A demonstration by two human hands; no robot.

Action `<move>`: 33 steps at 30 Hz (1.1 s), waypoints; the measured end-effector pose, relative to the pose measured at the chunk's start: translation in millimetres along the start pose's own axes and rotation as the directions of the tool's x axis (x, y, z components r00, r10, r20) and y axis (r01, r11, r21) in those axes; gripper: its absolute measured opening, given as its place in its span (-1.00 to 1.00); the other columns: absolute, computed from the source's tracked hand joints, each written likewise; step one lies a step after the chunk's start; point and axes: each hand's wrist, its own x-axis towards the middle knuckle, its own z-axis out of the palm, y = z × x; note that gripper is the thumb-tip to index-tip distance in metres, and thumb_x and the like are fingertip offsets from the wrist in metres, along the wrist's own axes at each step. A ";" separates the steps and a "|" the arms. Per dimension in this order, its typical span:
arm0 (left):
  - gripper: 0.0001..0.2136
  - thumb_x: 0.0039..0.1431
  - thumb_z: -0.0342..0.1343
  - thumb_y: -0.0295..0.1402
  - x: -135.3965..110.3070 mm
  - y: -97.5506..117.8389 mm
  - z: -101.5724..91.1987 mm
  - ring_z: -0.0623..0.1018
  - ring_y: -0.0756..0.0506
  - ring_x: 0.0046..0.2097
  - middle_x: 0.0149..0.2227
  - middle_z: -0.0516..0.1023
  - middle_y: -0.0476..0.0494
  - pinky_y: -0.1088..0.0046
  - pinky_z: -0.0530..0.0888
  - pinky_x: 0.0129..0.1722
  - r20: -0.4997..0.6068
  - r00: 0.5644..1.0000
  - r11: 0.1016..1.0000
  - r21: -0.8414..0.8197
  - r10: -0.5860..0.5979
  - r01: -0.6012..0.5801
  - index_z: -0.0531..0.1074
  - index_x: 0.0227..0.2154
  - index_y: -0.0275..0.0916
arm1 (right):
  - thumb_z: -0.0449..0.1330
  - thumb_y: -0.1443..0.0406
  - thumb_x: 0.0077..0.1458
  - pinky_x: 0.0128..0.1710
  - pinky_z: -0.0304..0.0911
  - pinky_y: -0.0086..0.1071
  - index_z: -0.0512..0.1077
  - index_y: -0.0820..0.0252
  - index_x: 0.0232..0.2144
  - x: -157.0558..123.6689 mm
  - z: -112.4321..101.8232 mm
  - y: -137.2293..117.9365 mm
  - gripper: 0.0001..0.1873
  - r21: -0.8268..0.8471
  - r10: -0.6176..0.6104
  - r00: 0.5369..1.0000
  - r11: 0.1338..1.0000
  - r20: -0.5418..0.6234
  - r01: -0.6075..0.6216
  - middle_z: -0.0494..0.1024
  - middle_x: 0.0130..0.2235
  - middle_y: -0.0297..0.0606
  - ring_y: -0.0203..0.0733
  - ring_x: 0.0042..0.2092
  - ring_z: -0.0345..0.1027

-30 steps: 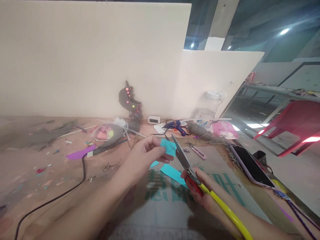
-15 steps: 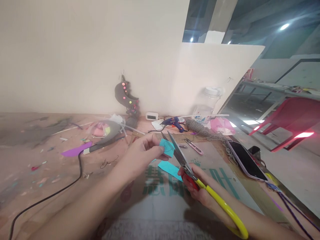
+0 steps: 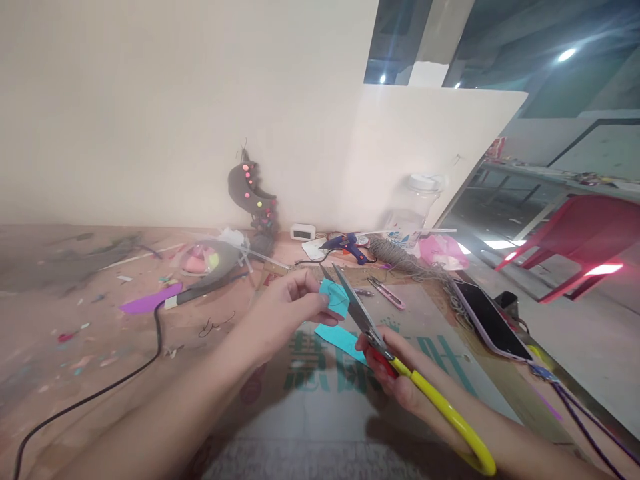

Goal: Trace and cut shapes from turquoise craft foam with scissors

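Observation:
My left hand (image 3: 295,300) pinches a small turquoise piece (image 3: 336,298), felt or paper, with a curved line drawn on it. Around the handles of a large pair of scissors (image 3: 364,321), yellow and red, my right hand (image 3: 395,363) is closed. The blades point up and away, slightly apart, with the turquoise piece right beside them; whether its edge lies between them I cannot tell. Below, a turquoise strip (image 3: 340,340) lies on the printed board (image 3: 320,413), partly hidden behind my right fingers.
At the back are a glue gun (image 3: 350,247), grey yarn (image 3: 395,257), a clear bottle (image 3: 413,207) and pink thread snips (image 3: 386,293). A phone (image 3: 493,320) lies right. To the left are a black cable (image 3: 160,333), a purple piece (image 3: 150,300) and scraps. A decorated dark crescent (image 3: 245,187) stands against the wall.
The turquoise piece has tilted slightly in my left fingers, showing more of its drawn line. My right hand and the scissors stay almost in place.

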 end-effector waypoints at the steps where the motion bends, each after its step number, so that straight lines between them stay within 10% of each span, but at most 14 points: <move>1: -0.85 0.09 0.22 -0.43 -0.5 0.3 0.1 0.62 -0.01 -0.37 -0.43 0.57 0.00 0.38 0.61 -0.19 0.002 1.000 1.000 0.010 0.003 -0.003 0.34 -0.50 -0.25 | 0.10 -0.28 0.12 -0.08 0.34 -0.24 0.37 0.04 0.07 -0.5 -0.4 -0.4 -0.30 -0.010 0.000 1.000 1.000 0.006 0.000 0.36 -0.11 -0.17 -0.11 -0.13 0.26; 33: -0.83 0.09 0.23 -0.38 -1.7 0.7 -0.1 0.64 -0.05 -0.35 -0.45 0.54 0.00 0.35 0.60 -0.19 0.024 1.000 1.000 0.025 0.008 -0.008 0.33 -0.48 -0.23 | 0.08 -0.31 0.10 -0.61 -0.09 -0.53 0.31 0.13 -0.10 3.9 1.3 -3.2 -0.31 0.025 0.015 1.000 1.000 0.014 -0.015 0.14 -0.41 -0.43 -0.39 -0.48 -0.14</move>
